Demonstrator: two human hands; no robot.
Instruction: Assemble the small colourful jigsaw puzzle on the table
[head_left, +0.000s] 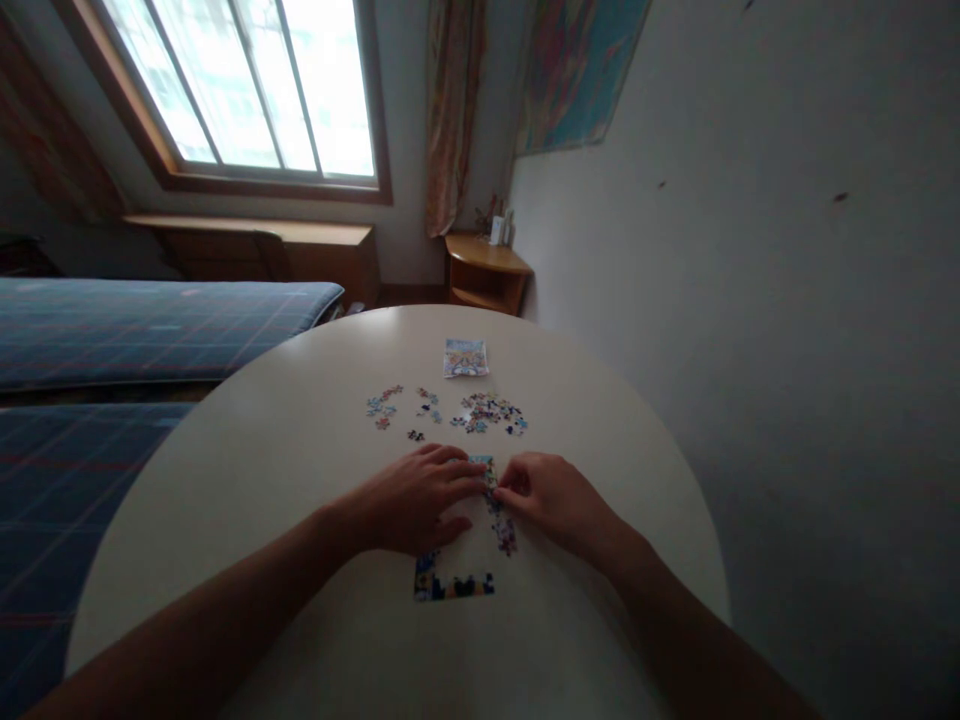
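Observation:
A partly joined jigsaw puzzle [454, 587] lies on the table, its border strips forming an incomplete frame. My left hand [420, 495] rests over the frame's upper left part, fingers stretched out, fingertips touching the joined pieces at the top right corner; it hides much of the left side. My right hand [551, 497] is closed in a pinch at the right-hand strip, thumb and forefinger on a puzzle piece [493, 503] there. Just below it, more joined pieces [505, 535] slant slightly outward.
Loose puzzle pieces lie beyond my hands: a dense pile [491, 408] and a looser group [382, 408]. Behind them is a small picture sheet [466, 358]. The round white table [300, 400] stands beside a wall [810, 350] on the right and a plaid mattress [150, 325] on the left.

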